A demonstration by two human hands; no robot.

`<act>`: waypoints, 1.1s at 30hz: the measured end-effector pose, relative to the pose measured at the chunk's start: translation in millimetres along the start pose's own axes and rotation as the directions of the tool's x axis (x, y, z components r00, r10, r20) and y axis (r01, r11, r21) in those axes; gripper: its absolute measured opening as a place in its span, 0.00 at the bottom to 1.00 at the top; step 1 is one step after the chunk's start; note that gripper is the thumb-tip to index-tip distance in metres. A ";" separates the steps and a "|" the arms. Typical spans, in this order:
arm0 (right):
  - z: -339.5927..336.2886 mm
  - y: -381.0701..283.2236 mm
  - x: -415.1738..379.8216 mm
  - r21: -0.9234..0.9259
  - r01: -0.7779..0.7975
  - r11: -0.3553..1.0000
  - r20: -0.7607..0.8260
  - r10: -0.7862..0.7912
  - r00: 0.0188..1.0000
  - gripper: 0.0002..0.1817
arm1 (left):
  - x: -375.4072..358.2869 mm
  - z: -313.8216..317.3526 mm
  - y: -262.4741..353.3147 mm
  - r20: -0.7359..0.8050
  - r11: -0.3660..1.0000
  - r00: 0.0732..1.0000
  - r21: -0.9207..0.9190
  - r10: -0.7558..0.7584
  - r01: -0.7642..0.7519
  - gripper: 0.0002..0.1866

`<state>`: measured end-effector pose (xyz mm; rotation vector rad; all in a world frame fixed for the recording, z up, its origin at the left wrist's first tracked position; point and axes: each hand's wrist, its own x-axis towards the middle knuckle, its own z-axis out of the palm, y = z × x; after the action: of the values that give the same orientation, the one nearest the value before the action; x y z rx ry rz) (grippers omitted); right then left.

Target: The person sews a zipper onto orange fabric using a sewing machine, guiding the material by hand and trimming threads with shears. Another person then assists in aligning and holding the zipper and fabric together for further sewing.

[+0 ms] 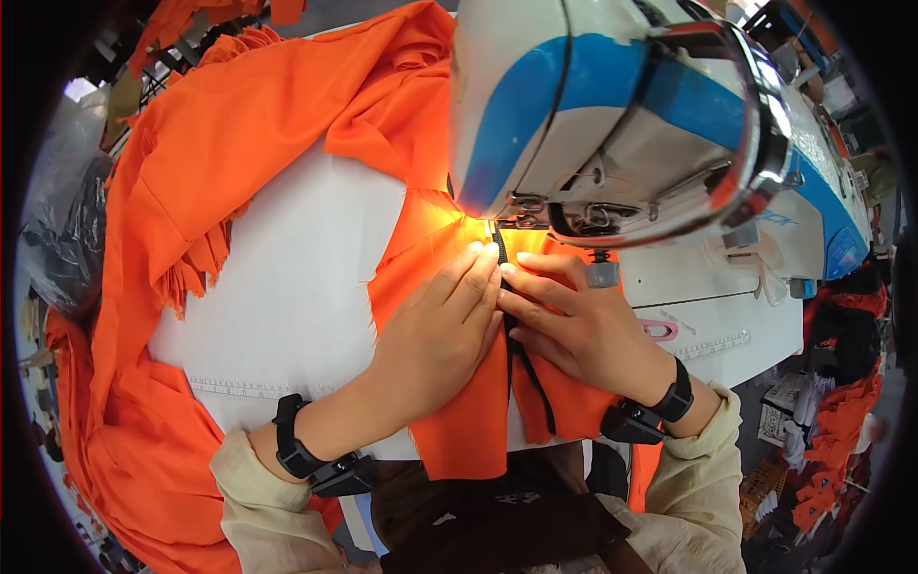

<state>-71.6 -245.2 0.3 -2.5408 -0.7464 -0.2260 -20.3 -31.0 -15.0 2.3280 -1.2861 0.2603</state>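
The left hand (435, 325) and right hand (585, 320) both touch one black strip (501, 253) on orange fabric (464, 430) by one sewing machine (521, 124); whether either pinches, I cannot tell.

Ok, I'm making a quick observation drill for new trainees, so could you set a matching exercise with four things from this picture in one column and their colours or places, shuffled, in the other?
Things:
1. machine
2. cloth
3. strip
4. sleeves

Colours or places:
A. black, running between the left hand and the right hand
B. pale, pushed back behind the wristbands
C. orange, partly under both hands
D. white and blue, beyond the fingers

Right pairs: 1-D, 2-C, 3-A, 4-B
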 end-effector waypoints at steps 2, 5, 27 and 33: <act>-1.5 -0.3 1.3 -0.030 0.028 0.999 -0.007 -0.028 1.000 0.22 | 0.7 0.1 -0.6 0.004 1.000 1.000 0.000 0.002 -0.002 0.22; -3.3 -2.0 1.5 -0.050 0.010 0.999 0.027 -0.008 1.000 0.22 | -0.3 0.1 -1.3 0.017 1.000 1.000 0.024 0.018 -0.018 0.21; -3.4 2.8 4.0 -0.088 -0.015 0.996 0.047 0.019 0.999 0.22 | 2.5 2.2 -6.1 0.028 1.000 1.000 -0.011 0.008 -0.008 0.21; -3.9 1.5 7.9 -0.052 -0.041 0.998 0.038 0.043 0.998 0.20 | 3.5 4.7 -9.4 0.019 0.994 0.999 -0.104 -0.036 0.038 0.21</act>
<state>-64.3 -244.6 5.4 -2.6135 -0.7091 -0.1843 -10.7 -31.6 -20.6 2.2681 -1.2340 0.1574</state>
